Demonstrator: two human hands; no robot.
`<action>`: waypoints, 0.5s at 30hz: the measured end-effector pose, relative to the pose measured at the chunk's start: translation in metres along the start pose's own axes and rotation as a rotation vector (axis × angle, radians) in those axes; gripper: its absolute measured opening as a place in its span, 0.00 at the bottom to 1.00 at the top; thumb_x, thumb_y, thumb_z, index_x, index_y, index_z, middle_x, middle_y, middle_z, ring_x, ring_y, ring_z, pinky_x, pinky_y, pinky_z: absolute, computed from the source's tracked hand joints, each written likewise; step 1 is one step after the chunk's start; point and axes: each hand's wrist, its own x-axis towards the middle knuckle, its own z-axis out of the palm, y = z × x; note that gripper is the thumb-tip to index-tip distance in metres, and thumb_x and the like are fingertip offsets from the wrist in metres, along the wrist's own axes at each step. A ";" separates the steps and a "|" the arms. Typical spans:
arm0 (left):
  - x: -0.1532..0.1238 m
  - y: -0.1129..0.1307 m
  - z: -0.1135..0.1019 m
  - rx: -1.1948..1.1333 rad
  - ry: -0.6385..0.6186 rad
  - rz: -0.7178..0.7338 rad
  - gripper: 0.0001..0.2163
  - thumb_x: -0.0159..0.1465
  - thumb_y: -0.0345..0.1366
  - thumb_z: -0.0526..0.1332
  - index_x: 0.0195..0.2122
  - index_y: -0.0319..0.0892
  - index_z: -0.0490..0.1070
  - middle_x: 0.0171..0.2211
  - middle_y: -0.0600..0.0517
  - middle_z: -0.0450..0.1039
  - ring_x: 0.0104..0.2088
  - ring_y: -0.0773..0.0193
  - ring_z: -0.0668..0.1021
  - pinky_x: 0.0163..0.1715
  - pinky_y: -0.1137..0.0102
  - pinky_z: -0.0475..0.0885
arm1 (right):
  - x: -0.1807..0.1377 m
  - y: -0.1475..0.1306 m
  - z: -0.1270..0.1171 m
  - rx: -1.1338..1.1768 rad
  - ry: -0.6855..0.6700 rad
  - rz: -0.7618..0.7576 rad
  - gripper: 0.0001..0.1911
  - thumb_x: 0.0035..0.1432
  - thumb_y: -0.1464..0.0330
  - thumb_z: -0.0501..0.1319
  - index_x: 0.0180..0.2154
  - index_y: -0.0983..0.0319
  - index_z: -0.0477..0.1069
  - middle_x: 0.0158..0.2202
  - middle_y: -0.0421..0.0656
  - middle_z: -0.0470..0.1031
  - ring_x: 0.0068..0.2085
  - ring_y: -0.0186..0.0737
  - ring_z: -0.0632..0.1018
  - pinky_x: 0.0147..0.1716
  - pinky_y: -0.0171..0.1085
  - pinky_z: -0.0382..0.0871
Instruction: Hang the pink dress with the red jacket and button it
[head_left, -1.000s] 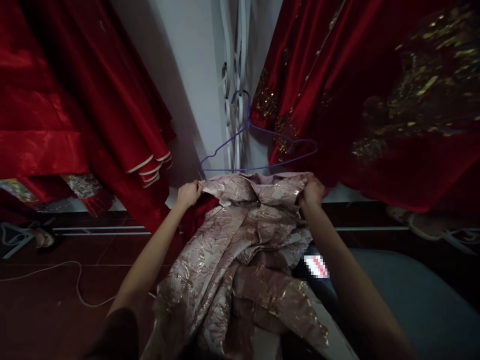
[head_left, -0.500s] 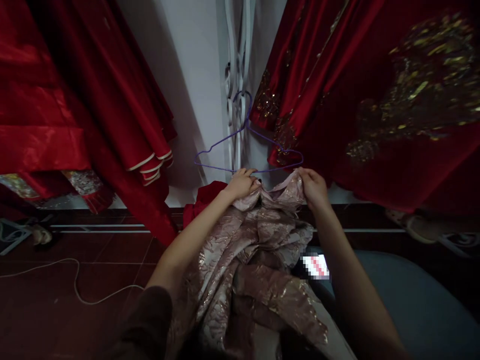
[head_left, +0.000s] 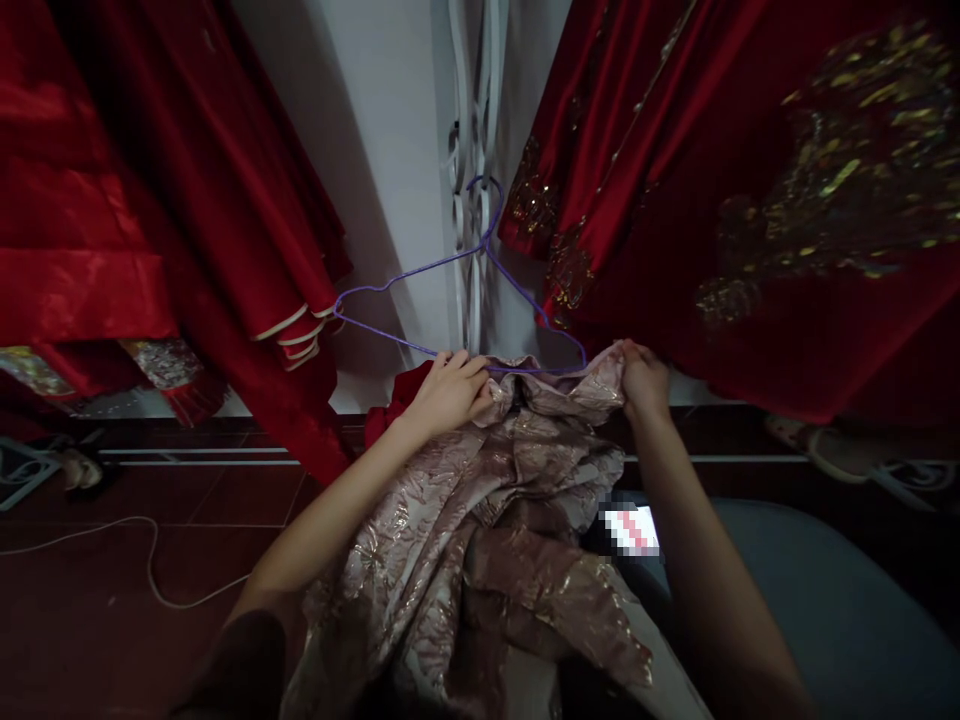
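A shiny pinkish-brown garment (head_left: 517, 480) with gold threads spreads from the middle of the view down toward me. My left hand (head_left: 452, 392) is closed on its upper edge on the left, while my right hand (head_left: 646, 382) pinches the upper edge at the right corner. The edge is stretched between them. A purple wire hanger (head_left: 420, 268) hangs by its hook from a white scrolled metal rack (head_left: 480, 120). Its right end and part of the bottom bar dip inside the garment's opening. The left end is outside, and my left fingers lie close to the bar.
Red garments hang at left (head_left: 172, 200) and right (head_left: 690, 180), the right one with gold sequins. A grey-blue seat (head_left: 795, 590) is at lower right, beside a lit, blurred screen (head_left: 632, 530). A white cable (head_left: 154, 560) runs over the dark tiled floor.
The hanger has swung left and tilted, its right end now within the garment's opening. My left hand has moved left and slightly down; my right hand has moved a little right, widening the opening.
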 end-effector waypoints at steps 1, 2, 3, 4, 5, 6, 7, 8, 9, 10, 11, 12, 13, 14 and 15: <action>0.000 -0.001 -0.001 -0.008 -0.002 0.003 0.14 0.66 0.38 0.47 0.35 0.40 0.70 0.44 0.48 0.70 0.42 0.57 0.67 0.41 0.60 0.59 | 0.000 -0.001 0.000 -0.002 -0.005 -0.004 0.09 0.47 0.60 0.61 0.26 0.58 0.70 0.23 0.38 0.71 0.27 0.37 0.72 0.31 0.38 0.69; -0.001 -0.002 -0.001 -0.017 -0.003 0.004 0.14 0.66 0.38 0.47 0.35 0.41 0.70 0.43 0.48 0.70 0.41 0.57 0.67 0.41 0.60 0.58 | 0.000 -0.002 0.000 0.000 -0.010 -0.009 0.09 0.47 0.59 0.61 0.26 0.59 0.70 0.24 0.39 0.71 0.28 0.38 0.72 0.31 0.39 0.69; -0.001 -0.002 -0.001 -0.025 -0.005 0.005 0.14 0.66 0.38 0.47 0.35 0.41 0.71 0.43 0.47 0.70 0.41 0.57 0.67 0.41 0.60 0.58 | -0.001 -0.002 0.000 0.005 -0.017 -0.012 0.10 0.46 0.59 0.61 0.26 0.59 0.70 0.24 0.39 0.72 0.28 0.38 0.73 0.31 0.39 0.69; -0.001 -0.003 -0.001 -0.031 -0.007 0.004 0.14 0.66 0.38 0.47 0.35 0.41 0.71 0.42 0.47 0.70 0.41 0.57 0.67 0.41 0.59 0.58 | -0.001 -0.003 0.000 0.010 -0.022 -0.013 0.10 0.46 0.59 0.61 0.27 0.59 0.70 0.25 0.40 0.72 0.28 0.39 0.73 0.31 0.39 0.69; -0.002 -0.003 0.000 -0.032 -0.008 0.004 0.14 0.66 0.38 0.47 0.35 0.41 0.71 0.42 0.47 0.71 0.41 0.57 0.67 0.42 0.59 0.58 | -0.001 -0.003 0.000 0.017 -0.027 -0.011 0.11 0.46 0.59 0.61 0.27 0.60 0.69 0.25 0.40 0.72 0.28 0.39 0.73 0.31 0.39 0.68; -0.002 -0.004 0.001 -0.031 -0.009 0.004 0.14 0.66 0.38 0.47 0.35 0.40 0.71 0.42 0.46 0.70 0.41 0.56 0.67 0.42 0.59 0.58 | -0.002 -0.004 0.001 0.022 -0.031 -0.013 0.11 0.46 0.59 0.61 0.28 0.60 0.70 0.25 0.40 0.73 0.29 0.39 0.73 0.31 0.39 0.68; -0.002 -0.004 0.001 -0.028 -0.009 0.006 0.14 0.66 0.38 0.48 0.35 0.40 0.71 0.42 0.46 0.70 0.41 0.56 0.67 0.42 0.59 0.58 | -0.003 -0.005 0.003 0.026 -0.037 -0.020 0.11 0.47 0.58 0.61 0.29 0.60 0.70 0.26 0.40 0.73 0.29 0.39 0.73 0.31 0.39 0.68; -0.002 -0.004 0.002 -0.026 -0.010 0.010 0.14 0.66 0.38 0.48 0.35 0.40 0.71 0.43 0.45 0.70 0.42 0.56 0.67 0.41 0.59 0.58 | -0.005 -0.007 0.004 0.025 -0.044 -0.036 0.11 0.47 0.58 0.61 0.29 0.59 0.70 0.26 0.40 0.73 0.29 0.39 0.73 0.32 0.39 0.68; -0.002 -0.005 0.003 -0.027 -0.014 0.017 0.14 0.66 0.37 0.47 0.35 0.40 0.71 0.44 0.45 0.70 0.42 0.56 0.67 0.41 0.59 0.58 | -0.007 -0.010 0.006 0.013 -0.055 -0.060 0.11 0.48 0.58 0.60 0.29 0.59 0.70 0.27 0.40 0.73 0.30 0.39 0.73 0.32 0.39 0.68; -0.001 -0.005 0.004 -0.031 -0.018 0.024 0.14 0.66 0.37 0.47 0.35 0.40 0.71 0.44 0.45 0.70 0.42 0.56 0.68 0.40 0.60 0.58 | -0.009 -0.014 0.008 -0.014 -0.064 -0.099 0.11 0.50 0.57 0.60 0.29 0.59 0.70 0.27 0.41 0.73 0.30 0.39 0.74 0.33 0.39 0.68; 0.000 -0.005 0.004 -0.036 -0.023 0.032 0.14 0.66 0.37 0.47 0.35 0.40 0.71 0.45 0.45 0.69 0.43 0.56 0.68 0.40 0.60 0.58 | -0.012 -0.019 0.010 -0.058 -0.071 -0.151 0.12 0.51 0.57 0.59 0.29 0.59 0.70 0.28 0.41 0.73 0.30 0.40 0.74 0.34 0.39 0.67; 0.001 -0.004 0.006 -0.042 -0.029 0.039 0.14 0.66 0.37 0.47 0.36 0.39 0.71 0.45 0.45 0.69 0.43 0.56 0.68 0.40 0.60 0.58 | -0.015 -0.026 0.013 -0.116 -0.074 -0.212 0.13 0.52 0.57 0.58 0.29 0.59 0.70 0.28 0.42 0.73 0.31 0.40 0.74 0.34 0.40 0.67; 0.004 -0.003 0.008 -0.049 -0.034 0.043 0.15 0.66 0.37 0.47 0.36 0.39 0.71 0.46 0.45 0.69 0.44 0.56 0.68 0.40 0.61 0.58 | -0.019 -0.035 0.016 -0.186 -0.075 -0.279 0.13 0.54 0.56 0.57 0.30 0.59 0.71 0.29 0.43 0.74 0.32 0.41 0.74 0.35 0.40 0.67; 0.007 -0.002 0.010 -0.058 -0.039 0.045 0.15 0.66 0.38 0.47 0.37 0.39 0.72 0.46 0.44 0.69 0.44 0.56 0.68 0.40 0.61 0.58 | -0.022 -0.045 0.020 -0.265 -0.081 -0.351 0.14 0.55 0.56 0.56 0.31 0.60 0.71 0.30 0.44 0.74 0.33 0.42 0.75 0.36 0.40 0.66; 0.012 -0.001 0.013 -0.073 -0.045 0.046 0.15 0.66 0.38 0.47 0.37 0.39 0.72 0.46 0.44 0.69 0.44 0.56 0.68 0.41 0.60 0.58 | -0.026 -0.056 0.024 -0.347 -0.096 -0.421 0.15 0.56 0.56 0.56 0.32 0.60 0.72 0.31 0.45 0.75 0.34 0.43 0.75 0.36 0.40 0.66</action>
